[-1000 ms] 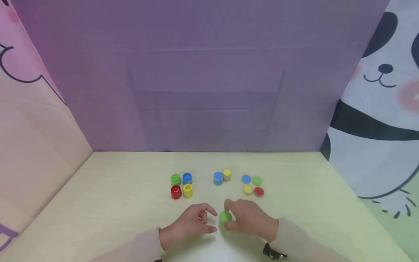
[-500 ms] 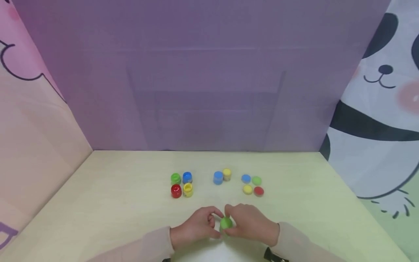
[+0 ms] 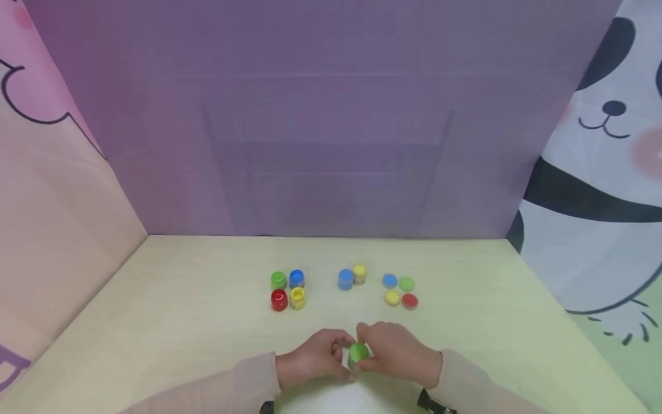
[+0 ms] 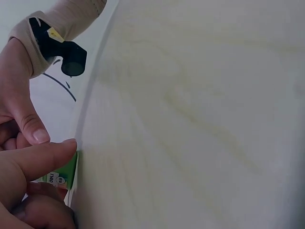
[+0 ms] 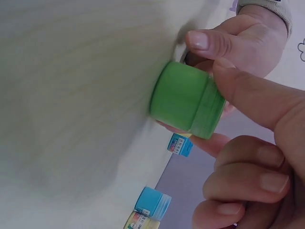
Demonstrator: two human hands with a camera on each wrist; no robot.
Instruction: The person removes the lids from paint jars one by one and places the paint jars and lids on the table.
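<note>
A small green paint jar [image 3: 359, 352] with its lid on is between both hands near the front of the table. My right hand [image 3: 400, 353] pinches the lid end between thumb and index finger; its other fingers curl in below, as the right wrist view shows. Around the jar's left side comes my left hand [image 3: 315, 359], thumb and index finger on either side of the body. In the left wrist view the jar's label [image 4: 53, 178] shows behind the left thumb. Its base [image 5: 164, 93] sits close over the tabletop in the right wrist view.
Uncapped jars in green [image 3: 278, 280], blue [image 3: 297, 279], red [image 3: 279, 300] and yellow [image 3: 297, 298] stand left of centre. Lidded blue [image 3: 345, 279] and yellow [image 3: 359, 273] jars stand centrally. Blue, green, yellow and red lids [image 3: 410, 301] lie to the right. A purple panel [image 3: 331, 115] rises behind.
My left hand has moved right and its fingers have come around the green jar. The right hand has kept its pinch while shifting slightly toward the front edge.
</note>
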